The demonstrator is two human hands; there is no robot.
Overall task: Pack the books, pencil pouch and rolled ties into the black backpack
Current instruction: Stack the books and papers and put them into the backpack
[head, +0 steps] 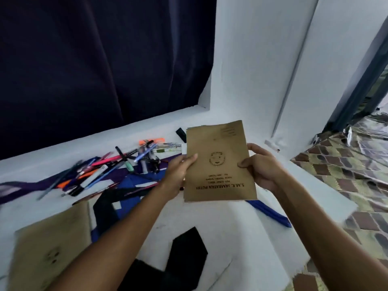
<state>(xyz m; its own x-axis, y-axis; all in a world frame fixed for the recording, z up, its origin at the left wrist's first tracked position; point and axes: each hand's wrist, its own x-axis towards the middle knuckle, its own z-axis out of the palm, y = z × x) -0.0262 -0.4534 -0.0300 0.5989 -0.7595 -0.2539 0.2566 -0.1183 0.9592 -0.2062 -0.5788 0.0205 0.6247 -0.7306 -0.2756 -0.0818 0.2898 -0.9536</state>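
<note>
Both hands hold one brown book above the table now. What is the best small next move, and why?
Probably lay the brown book on the other brown book at the near left to make one stack. The left hand and right hand grip its sides, and no backpack is clearly in view.

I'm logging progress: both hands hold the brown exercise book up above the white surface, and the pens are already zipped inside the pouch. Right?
Not quite. The head view shows the pens lying loose in a scattered pile on the white surface. Both hands, left hand and right hand, do hold the brown exercise book.
</note>
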